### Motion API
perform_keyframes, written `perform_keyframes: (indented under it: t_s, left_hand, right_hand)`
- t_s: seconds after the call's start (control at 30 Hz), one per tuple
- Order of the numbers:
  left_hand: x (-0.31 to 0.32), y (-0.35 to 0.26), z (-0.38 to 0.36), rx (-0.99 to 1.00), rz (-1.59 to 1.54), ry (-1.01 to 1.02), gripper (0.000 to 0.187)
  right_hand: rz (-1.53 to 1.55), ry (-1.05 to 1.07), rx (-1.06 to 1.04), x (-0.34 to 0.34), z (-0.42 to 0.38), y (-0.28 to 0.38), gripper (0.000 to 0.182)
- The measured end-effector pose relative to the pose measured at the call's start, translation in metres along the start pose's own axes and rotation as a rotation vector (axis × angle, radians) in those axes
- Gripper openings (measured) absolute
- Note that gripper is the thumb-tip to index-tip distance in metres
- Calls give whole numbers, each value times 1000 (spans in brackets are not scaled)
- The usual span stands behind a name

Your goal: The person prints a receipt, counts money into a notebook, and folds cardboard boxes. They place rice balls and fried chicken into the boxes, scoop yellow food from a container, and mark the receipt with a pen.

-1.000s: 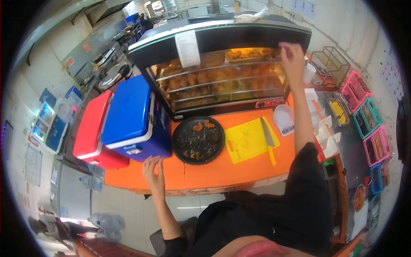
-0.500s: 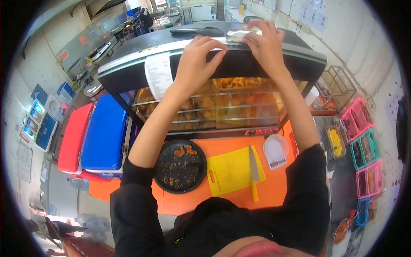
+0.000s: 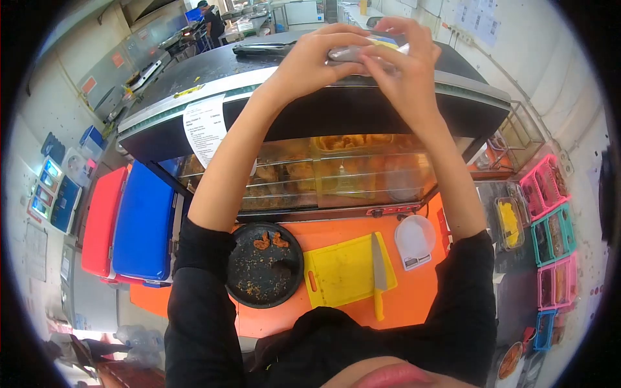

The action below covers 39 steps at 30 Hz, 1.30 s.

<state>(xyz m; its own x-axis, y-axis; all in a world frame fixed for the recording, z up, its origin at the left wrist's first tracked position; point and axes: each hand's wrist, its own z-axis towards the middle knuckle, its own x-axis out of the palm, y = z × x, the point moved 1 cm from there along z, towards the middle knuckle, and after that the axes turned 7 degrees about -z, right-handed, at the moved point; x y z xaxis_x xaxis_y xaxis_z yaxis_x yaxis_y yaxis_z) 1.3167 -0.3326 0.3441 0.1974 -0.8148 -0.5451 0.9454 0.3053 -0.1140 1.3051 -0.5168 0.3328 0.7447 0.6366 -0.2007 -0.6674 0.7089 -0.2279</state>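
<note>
Above the top of a food display cabinet (image 3: 479, 114), my left hand (image 3: 317, 61) has its thumb and fingers closed around a whitish, shiny plastic-looking bundle (image 3: 346, 54). My right hand (image 3: 407, 61) pinches the same bundle from the other side, its raised fingers slightly blurred. What the bundle contains cannot be made out. Black tongs (image 3: 265, 49) lie left of my hands on the cabinet top. A printed receipt (image 3: 204, 129) hangs over the cabinet's front edge, left of my left forearm. Behind the glass are trays of fried food (image 3: 352, 142).
On the orange counter (image 3: 336, 317) are a black round tray (image 3: 265, 299) with fried pieces, a yellow cutting board (image 3: 339, 275), a yellow-handled knife (image 3: 379, 265) and a scale (image 3: 414, 240). Coolers (image 3: 145, 220) stand left, colored baskets (image 3: 550, 233) right. Another person (image 3: 212, 24) stands far back.
My left hand has moved right and closed on the bundle, which is now lifted between both hands. The view has shifted, so the cabinet and receipt sit farther left.
</note>
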Motion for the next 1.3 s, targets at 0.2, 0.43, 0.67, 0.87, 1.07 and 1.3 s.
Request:
perform_keyframes:
  t_s: [0.2, 0.43, 0.67, 0.87, 1.07, 1.3]
  left_hand:
    - [16, 15, 4, -59, -26, 76, 34]
    - [21, 22, 5, -178, -41, -4, 29]
    - [25, 20, 11, -228, 77, -1, 34]
    - [20, 30, 9, -324, -22, 99, 35]
    - [-1, 0, 3, 31, -335, 204, 66]
    - [-9, -16, -24, 3, -192, -15, 45]
  right_hand:
    - [91, -125, 78, -23, 23, 19, 14]
    - [53, -249, 22, -51, 35, 34, 16]
    - [275, -359, 84, -57, 36, 37, 18]
    - [210, -298, -23, -78, 5, 35, 18]
    - [117, -108, 426, -65, -39, 1, 14]
    - [377, -196, 593, -64, -47, 5, 11]
